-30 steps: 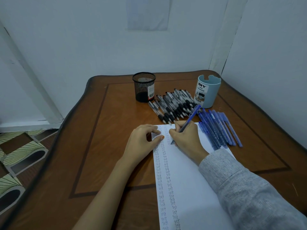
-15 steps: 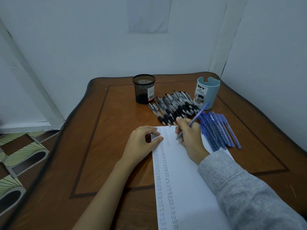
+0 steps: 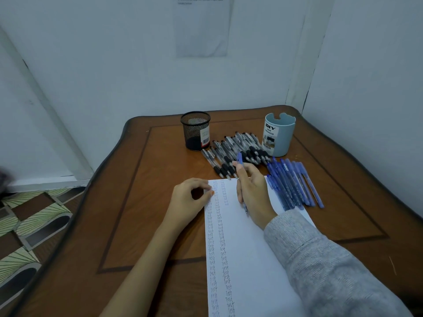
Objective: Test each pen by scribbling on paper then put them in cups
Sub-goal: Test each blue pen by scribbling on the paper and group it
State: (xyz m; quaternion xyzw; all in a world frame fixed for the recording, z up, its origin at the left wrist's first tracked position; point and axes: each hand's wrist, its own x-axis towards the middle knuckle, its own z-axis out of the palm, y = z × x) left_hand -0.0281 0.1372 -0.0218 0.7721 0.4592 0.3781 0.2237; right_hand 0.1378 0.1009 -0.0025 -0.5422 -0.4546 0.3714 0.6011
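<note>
Blue pen point(image 3: 239, 159)'s back end now over black pens point(image 3: 225, 154).

Setting: I read this as a room in a home, used as a small desk corner. Evidence: wooden table point(image 3: 148, 202) with a scalloped edge and inlaid border, set in a corner of plain white walls point(image 3: 114, 76); patterned floor tiles point(image 3: 34, 216) at left; printed sheet point(image 3: 202, 28) stuck on the wall; blue cup point(image 3: 280, 136) labelled DIY desk organizer.
</note>
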